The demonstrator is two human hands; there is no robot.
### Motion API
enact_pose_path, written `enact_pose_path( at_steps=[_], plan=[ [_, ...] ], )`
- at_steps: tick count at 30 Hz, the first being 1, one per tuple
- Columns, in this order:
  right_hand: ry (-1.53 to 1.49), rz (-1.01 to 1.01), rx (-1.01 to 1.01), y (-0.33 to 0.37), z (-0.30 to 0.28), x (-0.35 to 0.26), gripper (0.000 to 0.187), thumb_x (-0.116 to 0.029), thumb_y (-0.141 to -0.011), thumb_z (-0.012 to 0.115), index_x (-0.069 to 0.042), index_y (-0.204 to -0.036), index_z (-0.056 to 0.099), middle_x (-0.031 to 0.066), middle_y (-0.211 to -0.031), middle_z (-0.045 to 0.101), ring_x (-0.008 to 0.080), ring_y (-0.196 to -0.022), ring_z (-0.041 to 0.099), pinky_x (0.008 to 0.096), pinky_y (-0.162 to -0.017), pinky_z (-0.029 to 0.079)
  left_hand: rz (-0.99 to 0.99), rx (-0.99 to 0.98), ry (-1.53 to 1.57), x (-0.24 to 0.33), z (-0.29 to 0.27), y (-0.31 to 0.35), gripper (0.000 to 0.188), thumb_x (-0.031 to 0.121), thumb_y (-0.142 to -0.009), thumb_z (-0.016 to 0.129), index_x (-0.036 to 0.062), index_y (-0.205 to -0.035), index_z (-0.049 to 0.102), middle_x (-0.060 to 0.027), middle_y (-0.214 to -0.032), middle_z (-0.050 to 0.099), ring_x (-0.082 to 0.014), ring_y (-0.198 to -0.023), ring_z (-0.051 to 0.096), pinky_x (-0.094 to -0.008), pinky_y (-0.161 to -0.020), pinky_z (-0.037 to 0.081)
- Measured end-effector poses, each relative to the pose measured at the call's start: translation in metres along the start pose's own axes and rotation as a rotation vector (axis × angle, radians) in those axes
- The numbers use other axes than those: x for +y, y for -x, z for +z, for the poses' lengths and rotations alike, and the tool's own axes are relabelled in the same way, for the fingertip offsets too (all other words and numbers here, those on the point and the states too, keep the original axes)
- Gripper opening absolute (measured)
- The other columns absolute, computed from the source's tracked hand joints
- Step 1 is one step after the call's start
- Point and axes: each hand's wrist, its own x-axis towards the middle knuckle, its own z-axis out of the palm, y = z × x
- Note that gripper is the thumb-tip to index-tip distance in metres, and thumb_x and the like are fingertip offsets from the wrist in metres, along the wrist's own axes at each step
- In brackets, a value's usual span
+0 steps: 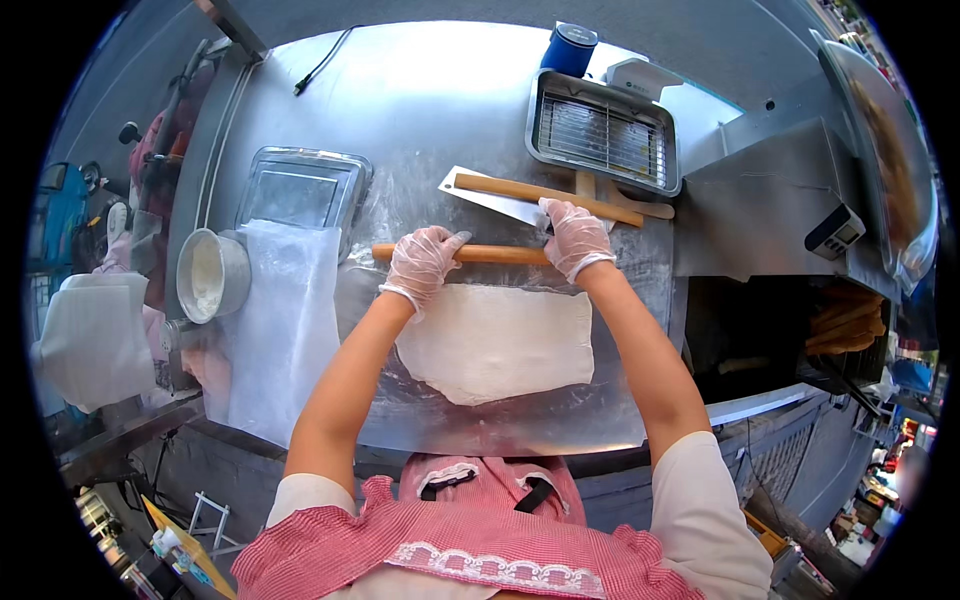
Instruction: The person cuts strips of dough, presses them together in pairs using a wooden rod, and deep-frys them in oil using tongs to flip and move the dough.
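Note:
Both hands wear clear plastic gloves. My left hand (424,264) is wrapped round the left part of a wooden rolling pin (502,255), whose left end sticks out past it. My right hand (577,240) closes over the pin's right end and hides it. The pin lies crosswise just beyond a flat, roughly rectangular sheet of pale dough (498,345) on the floured metal table. Farther off, a second wooden stick (540,194) rests slantwise across a flat pale blade (490,201), close to my right hand.
At left stand a bowl of flour (214,276), a clear plastic sheet (285,310) and a transparent lidded container (303,192). A metal tray with a wire rack (604,130) and a blue can (570,50) occupy the far right. A dark opening (745,335) borders the table's right side.

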Motion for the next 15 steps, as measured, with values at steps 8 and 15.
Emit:
enact_pose_path(
  at_steps=[8,15],
  plan=[
    [0.102,-0.136,-0.213,0.061,-0.081,0.051,0.023,-0.032,-0.103,0.062,-0.025,-0.121,0.075,0.0116,-0.103,0.074,0.0345,-0.097,0.073,0.0482,-0.081,0.059,-0.144,0.624,-0.033,0.044,-0.02,0.003,0.052,0.012,-0.085,0.082,0.0146,-0.135,0.069,-0.0105,-0.107,0.069,-0.0332,-0.097,0.067,-0.0471,-0.086,0.055],
    [0.063,-0.262,-0.308,0.088,-0.017,0.077,0.024,-0.035,-0.105,0.06,-0.018,-0.113,0.074,0.0137,-0.096,0.074,0.0361,-0.088,0.074,0.0489,-0.076,0.06,-0.126,-0.185,0.649,0.184,0.055,0.218,0.016,0.02,-0.099,0.07,0.0167,-0.114,0.074,-0.0084,-0.096,0.075,-0.0312,-0.088,0.073,-0.0442,-0.081,0.059]
  ],
)
